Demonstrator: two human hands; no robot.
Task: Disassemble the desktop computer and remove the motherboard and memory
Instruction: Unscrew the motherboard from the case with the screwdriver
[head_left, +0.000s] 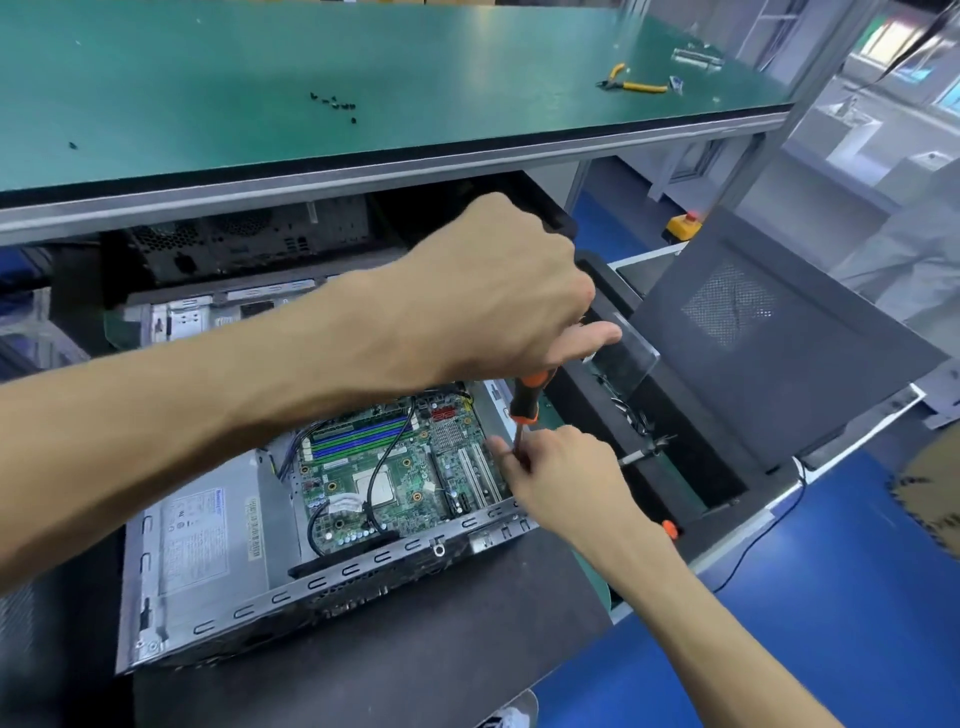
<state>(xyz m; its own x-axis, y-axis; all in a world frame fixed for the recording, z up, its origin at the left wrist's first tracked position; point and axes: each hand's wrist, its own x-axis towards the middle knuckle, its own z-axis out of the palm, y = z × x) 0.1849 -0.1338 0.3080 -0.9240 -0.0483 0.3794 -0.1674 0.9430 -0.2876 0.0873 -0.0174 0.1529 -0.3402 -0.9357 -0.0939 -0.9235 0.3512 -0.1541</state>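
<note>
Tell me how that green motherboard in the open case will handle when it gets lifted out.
The green motherboard is a thin flat panel, so probably light and fairly stiff. Its crowded small parts suggest it is fragile; edges seem the safest hold. The black cable draped across it may snag.

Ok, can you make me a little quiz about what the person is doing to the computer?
1. True or false: the left hand grips the handle of the screwdriver.
2. What colour are the handles of the pliers on the green table? A) red B) yellow C) blue
3. Fill in: the right hand pinches the screwdriver's ____ above the motherboard.

Key
1. True.
2. B, yellow.
3. Shaft, the thin metal part near the tip.
</note>
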